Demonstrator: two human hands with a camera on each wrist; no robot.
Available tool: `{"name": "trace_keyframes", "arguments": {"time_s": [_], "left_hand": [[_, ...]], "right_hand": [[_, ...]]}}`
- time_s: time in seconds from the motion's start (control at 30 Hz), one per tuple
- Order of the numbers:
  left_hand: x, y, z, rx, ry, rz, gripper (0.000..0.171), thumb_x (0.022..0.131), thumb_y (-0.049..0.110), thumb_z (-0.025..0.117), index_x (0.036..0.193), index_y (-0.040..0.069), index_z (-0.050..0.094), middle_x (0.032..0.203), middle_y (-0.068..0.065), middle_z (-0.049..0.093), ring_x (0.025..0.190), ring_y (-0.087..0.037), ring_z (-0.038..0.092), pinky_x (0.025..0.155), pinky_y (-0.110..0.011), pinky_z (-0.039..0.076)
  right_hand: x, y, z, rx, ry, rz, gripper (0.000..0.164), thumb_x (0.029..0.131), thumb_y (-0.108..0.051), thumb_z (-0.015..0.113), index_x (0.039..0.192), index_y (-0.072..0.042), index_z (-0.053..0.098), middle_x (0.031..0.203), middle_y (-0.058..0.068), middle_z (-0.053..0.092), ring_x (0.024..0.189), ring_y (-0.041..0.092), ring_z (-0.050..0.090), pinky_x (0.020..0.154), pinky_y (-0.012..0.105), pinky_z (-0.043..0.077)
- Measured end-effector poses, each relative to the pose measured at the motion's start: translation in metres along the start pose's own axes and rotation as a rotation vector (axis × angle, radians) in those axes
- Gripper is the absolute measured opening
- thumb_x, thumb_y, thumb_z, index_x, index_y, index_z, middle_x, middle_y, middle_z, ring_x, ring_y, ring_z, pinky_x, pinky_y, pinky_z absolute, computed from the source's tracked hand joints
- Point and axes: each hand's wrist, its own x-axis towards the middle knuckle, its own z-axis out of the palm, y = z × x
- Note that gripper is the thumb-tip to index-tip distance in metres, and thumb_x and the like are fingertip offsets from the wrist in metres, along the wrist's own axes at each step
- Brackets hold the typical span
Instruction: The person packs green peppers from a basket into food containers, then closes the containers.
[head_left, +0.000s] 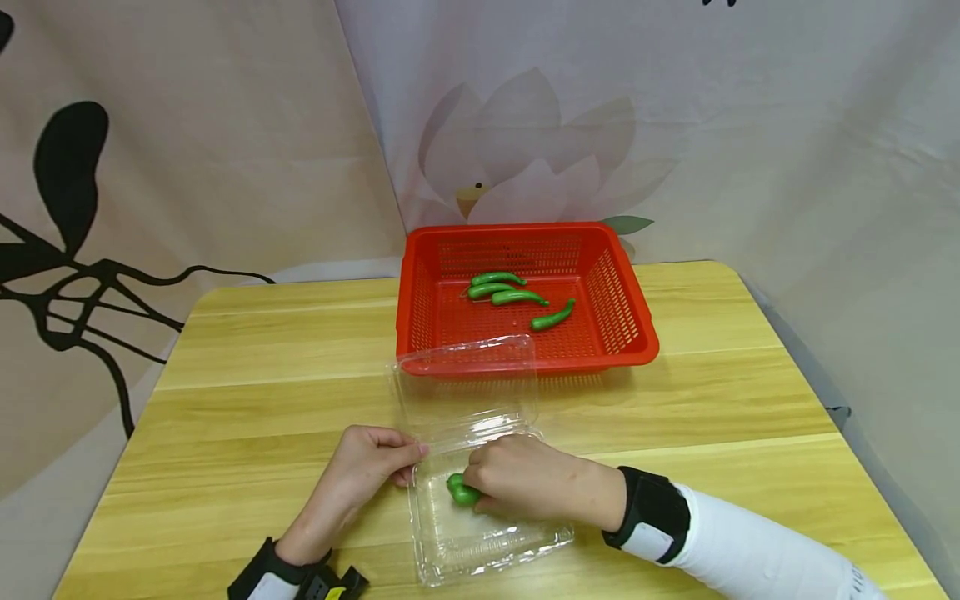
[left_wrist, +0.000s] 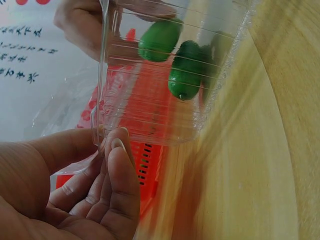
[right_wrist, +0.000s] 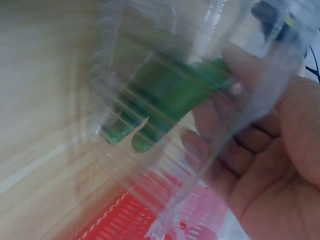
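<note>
A clear plastic clamshell container point(head_left: 480, 554) lies on the table with its lid point(head_left: 468, 396) folded back toward the basket. My left hand point(head_left: 363, 471) pinches the container's left edge between thumb and fingers. Over the tray is my right hand point(head_left: 525, 479), its thumb and fingertips holding one end of a green chili pepper point(right_wrist: 200, 82). Beside it in the tray lies another green chili pepper point(left_wrist: 185, 75), seen through the ribbed plastic in the left wrist view. From the head, the right hand hides much of both peppers.
Behind the container stands a red plastic basket point(head_left: 411, 300), its front rim overlapped by the raised lid. Several green chili peppers point(head_left: 517, 297) lie in it. The wooden table point(head_left: 285, 375) ends at a printed cloth point(head_left: 262, 150) at the back.
</note>
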Motion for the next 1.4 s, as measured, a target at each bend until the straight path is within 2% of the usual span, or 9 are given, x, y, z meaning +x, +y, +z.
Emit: {"name": "trace_keyframes", "arguments": {"time_s": [0.13,0.37,0.77,1.07,1.3,1.4], "left_hand": [[0.001,0.0,0.0,0.001,0.003,0.001,0.016,0.089,0.005,0.082,0.091,-0.009,0.077,0.071,-0.008,0.069,0.06,-0.015,0.061,0.057,-0.026,0.055],[0.001,0.0,0.0,0.011,0.004,0.001,0.016,0.09,0.006,0.082,0.091,-0.009,0.077,0.07,-0.008,0.068,0.061,-0.015,0.062,0.058,-0.027,0.056],[0.0,0.0,0.0,0.031,0.004,0.002,0.018,0.09,0.01,0.083,0.092,-0.008,0.078,0.07,-0.008,0.068,0.061,-0.016,0.061,0.058,-0.027,0.056],[0.0,-0.001,-0.001,0.021,-0.003,-0.002,0.018,0.09,0.009,0.083,0.093,-0.008,0.077,0.07,-0.008,0.068,0.061,-0.016,0.062,0.058,-0.027,0.056],[0.0,-0.001,0.0,0.019,0.001,0.001,0.018,0.09,0.008,0.082,0.092,-0.009,0.077,0.069,-0.008,0.067,0.061,-0.016,0.061,0.058,-0.027,0.055],[0.0,-0.001,0.0,0.021,0.001,0.004,0.018,0.09,0.008,0.082,0.093,-0.009,0.077,0.069,-0.008,0.067,0.061,-0.016,0.061,0.058,-0.027,0.056]], "right_hand": [[0.001,0.001,0.003,-0.014,-0.011,0.005,0.026,0.09,-0.028,0.085,0.079,-0.02,0.063,0.073,-0.012,0.054,0.064,0.002,0.047,0.063,0.023,0.048],[0.002,0.001,0.009,-0.026,-0.02,-0.004,0.02,0.089,-0.03,0.086,0.082,-0.02,0.07,0.075,-0.013,0.059,0.065,0.001,0.053,0.064,0.018,0.05],[0.001,0.003,0.009,-0.083,0.004,-0.023,0.02,0.09,-0.031,0.085,0.082,-0.02,0.07,0.073,-0.013,0.059,0.067,0.003,0.057,0.066,0.023,0.052],[-0.006,0.007,-0.014,0.035,0.132,-0.047,0.024,0.096,-0.029,0.078,0.078,-0.02,0.065,0.07,-0.014,0.052,0.064,0.0,0.047,0.062,0.019,0.045],[-0.015,0.017,-0.041,0.037,0.352,-0.148,0.021,0.097,-0.025,0.079,0.082,-0.017,0.067,0.076,-0.011,0.059,0.07,0.003,0.053,0.065,0.017,0.048],[-0.018,0.022,-0.053,0.034,0.406,-0.138,0.017,0.096,-0.024,0.079,0.086,-0.015,0.069,0.079,-0.009,0.062,0.072,0.004,0.057,0.066,0.017,0.05]]}}
